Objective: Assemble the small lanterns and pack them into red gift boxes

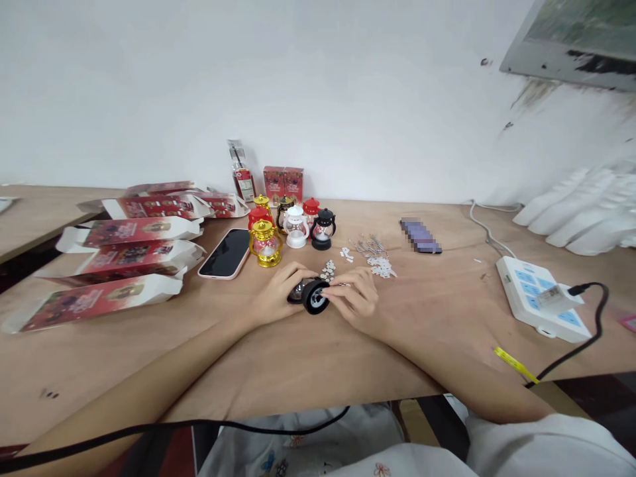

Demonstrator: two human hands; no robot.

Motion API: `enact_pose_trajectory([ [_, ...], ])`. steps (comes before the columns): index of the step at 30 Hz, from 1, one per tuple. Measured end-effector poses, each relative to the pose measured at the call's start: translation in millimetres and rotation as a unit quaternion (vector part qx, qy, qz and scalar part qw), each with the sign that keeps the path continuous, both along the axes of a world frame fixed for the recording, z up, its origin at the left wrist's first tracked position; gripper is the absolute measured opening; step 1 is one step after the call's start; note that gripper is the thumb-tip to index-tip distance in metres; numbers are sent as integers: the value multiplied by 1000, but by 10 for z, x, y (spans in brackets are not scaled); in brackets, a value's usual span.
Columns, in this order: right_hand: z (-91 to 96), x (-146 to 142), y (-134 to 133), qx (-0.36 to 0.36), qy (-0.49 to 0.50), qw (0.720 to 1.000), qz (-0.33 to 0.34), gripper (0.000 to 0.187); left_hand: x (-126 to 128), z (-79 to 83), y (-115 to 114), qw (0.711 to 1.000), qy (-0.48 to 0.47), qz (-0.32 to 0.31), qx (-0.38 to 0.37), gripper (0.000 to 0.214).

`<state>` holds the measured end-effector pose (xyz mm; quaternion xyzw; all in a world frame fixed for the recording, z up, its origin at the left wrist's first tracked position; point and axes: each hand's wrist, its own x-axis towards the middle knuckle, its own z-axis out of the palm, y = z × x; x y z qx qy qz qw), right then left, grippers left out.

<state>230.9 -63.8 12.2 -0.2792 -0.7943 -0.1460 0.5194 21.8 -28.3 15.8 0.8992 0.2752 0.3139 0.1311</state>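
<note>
Both my hands meet at the middle of the wooden table (pixel 298 358) around a small black toy lantern (pixel 314 295) lying on its side. My left hand (pixel 279 293) wraps its body from the left. My right hand (pixel 354 296) pinches at its round base from the right. Just behind them stand several little lanterns: a gold one (pixel 266 244), a white one (pixel 297 227), a black one (pixel 323 230) and red ones (pixel 258 215). Small white button cells (pixel 328 269) and white bits (pixel 381 266) lie beside my right hand.
A pink-cased phone (pixel 226 253) lies left of the lanterns. Several open red cartons (pixel 124 258) cover the left side. Small metal pieces (pixel 368 246) and a blurred dark object (pixel 420 236) lie at the back right. A white power strip (pixel 540 298) with a black cable sits at right.
</note>
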Motion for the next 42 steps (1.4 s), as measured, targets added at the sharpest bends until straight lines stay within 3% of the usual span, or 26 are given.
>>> enact_pose_trajectory([
  [5, -46, 0, 24, -5, -42, 999, -8, 9, 4, -1, 2, 1000, -4, -7, -3, 31],
  [11, -6, 74, 93, 58, -27, 998, -2, 22, -18, -37, 36, 999, -38, 28, -17, 42],
  [14, -15, 194, 197, -9, -50, 997, -66, 19, -31, -62, 50, 993, -74, 85, -42, 53],
  [17, -73, 303, 309, -108, -101, 980, -132, 15, -41, -52, 52, 986, -86, 129, -53, 50],
  [21, -132, 320, 353, -190, -133, 961, -148, 14, -50, -17, 57, 990, -77, 121, -11, 45],
  [25, -131, 243, 313, -209, -158, 955, -138, 16, -55, -17, 73, 990, -75, 115, 36, 42],
  [42, -104, 178, 274, -265, -189, 930, -168, 17, -56, -26, 70, 993, -55, 93, 40, 42],
])
